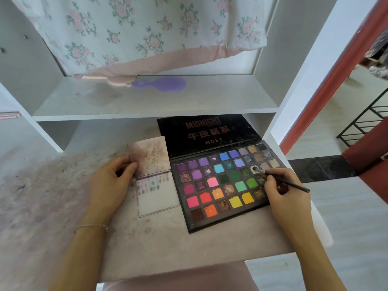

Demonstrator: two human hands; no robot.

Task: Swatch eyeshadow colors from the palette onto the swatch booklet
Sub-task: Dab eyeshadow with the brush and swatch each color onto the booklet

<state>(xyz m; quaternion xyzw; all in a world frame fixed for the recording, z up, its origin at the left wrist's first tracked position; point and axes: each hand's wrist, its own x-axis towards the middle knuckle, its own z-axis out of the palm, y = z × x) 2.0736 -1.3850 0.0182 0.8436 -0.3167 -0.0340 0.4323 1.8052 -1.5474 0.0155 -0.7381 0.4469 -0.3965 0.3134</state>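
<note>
The eyeshadow palette point(224, 181) is laid open on the bench point(157, 244), right of the swatch booklet point(155, 177). A thin brush point(281, 180) is pinched by the right hand point(283, 192), its tip set in a pale pan near the palette's far right. The booklet's left edge is gripped by the left hand point(111, 183).

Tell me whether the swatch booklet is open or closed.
Open. The swatch booklet lies spread flat beside the palette, its stained upper leaf folded back and held by the left hand.
</note>
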